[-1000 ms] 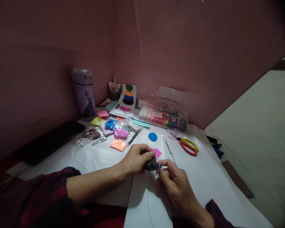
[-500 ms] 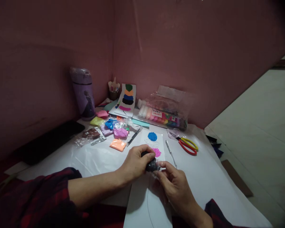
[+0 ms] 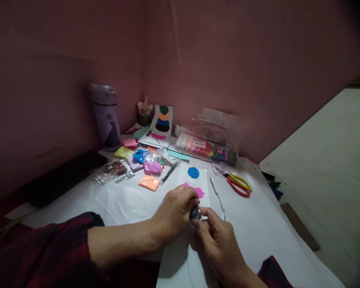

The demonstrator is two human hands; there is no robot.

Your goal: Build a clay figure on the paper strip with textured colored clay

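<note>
A lump of black clay in clear plastic (image 3: 195,213) sits between my hands, mostly covered by fingers. My left hand (image 3: 174,212) is closed over its upper side, thumb and fingers pinched together. From the right, my right hand (image 3: 220,240) pinches the wrapped lump at its lower edge. Both hands are above a white paper strip (image 3: 177,256) that carries a blue clay patch (image 3: 193,172) and a pink clay patch (image 3: 198,192), with a thin drawn line curving below. Just right of the strip lies a slim metal tool (image 3: 217,194).
Several bagged clay packets (image 3: 149,183) and a pen-like tool (image 3: 169,174) lie left of the strip. Scissors (image 3: 240,186) rest at right. Behind stand a purple bottle (image 3: 106,120), a card with coloured clay shapes (image 3: 162,125) and a bag of clay tubes (image 3: 204,146).
Less of the black lump shows now, as my left fingers have curled further over it. My hands have come slightly toward me, and more of the pink patch is visible.
</note>
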